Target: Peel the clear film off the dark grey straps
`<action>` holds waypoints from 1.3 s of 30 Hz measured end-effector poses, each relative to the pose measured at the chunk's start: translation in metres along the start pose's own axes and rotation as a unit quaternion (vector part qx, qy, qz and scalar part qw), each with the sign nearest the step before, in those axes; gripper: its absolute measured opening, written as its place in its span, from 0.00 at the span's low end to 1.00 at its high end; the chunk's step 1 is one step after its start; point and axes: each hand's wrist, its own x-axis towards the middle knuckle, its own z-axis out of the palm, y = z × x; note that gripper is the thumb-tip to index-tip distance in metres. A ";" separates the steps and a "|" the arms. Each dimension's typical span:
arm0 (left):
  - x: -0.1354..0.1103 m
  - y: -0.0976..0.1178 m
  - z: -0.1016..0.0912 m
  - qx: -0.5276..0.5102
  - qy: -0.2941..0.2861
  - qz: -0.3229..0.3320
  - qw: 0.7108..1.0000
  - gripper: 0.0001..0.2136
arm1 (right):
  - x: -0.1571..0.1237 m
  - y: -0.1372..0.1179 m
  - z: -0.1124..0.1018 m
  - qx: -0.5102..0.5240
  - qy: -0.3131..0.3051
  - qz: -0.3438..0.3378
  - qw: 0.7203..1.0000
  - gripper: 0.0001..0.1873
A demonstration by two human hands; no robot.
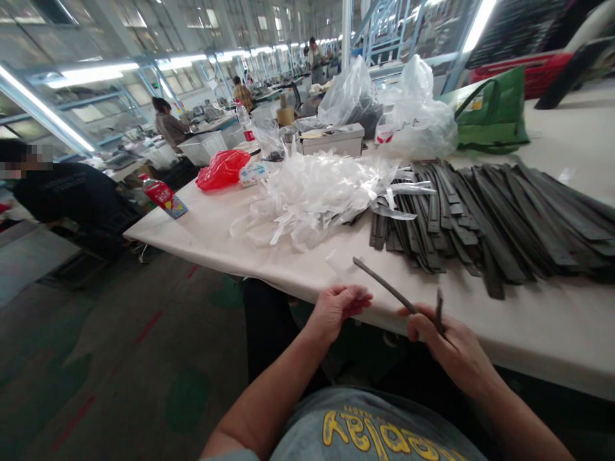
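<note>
Nearest to us, our right hand (451,349) is clamped around a dark strip (384,285), thumb against fingers, just over the table's front edge. We judge the strip light and fairly stiff with a little spring, smooth enough to slip but hardly fragile; the sure hold looks to be flat between thumb and forefinger, close to whichever end is being worked. Its long axis slants away from our palm, up and to the left, with the free tip pointing over the table (211,240) toward the clear heap. (A short dark piece also pokes up from the same grip; we cannot tell whether it is the strip's other end or something separate.)

Our left hand (341,307) sits just left of the strip, apart from it, fingertips drawn together; we cannot tell if a wisp of film is caught between them.

Beyond our hands, the pile of strips (509,224) fans out on the right, most running away from us, and the heap of clear film (317,198) lies beside it, to its left. Past these stand a red bag (223,169), knotted plastic bags (418,115) and a green bag (500,112). Farther off, a co-worker (168,125) sits under long lights.
</note>
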 end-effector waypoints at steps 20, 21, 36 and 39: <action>0.006 0.019 0.001 -0.165 0.034 0.001 0.986 0.14 | -0.038 0.023 0.009 -0.135 0.210 -0.149 0.957 0.14; 0.006 0.020 0.001 -0.167 0.036 0.002 0.985 0.14 | -0.038 0.023 0.010 -0.137 0.214 -0.151 0.955 0.14; 0.005 0.021 -0.002 -0.162 0.038 0.027 0.986 0.15 | -0.031 0.019 0.017 -0.142 0.195 -0.169 0.956 0.12; 0.005 0.020 -0.003 -0.165 0.037 0.022 0.985 0.14 | -0.030 0.017 0.016 -0.141 0.190 -0.155 0.959 0.12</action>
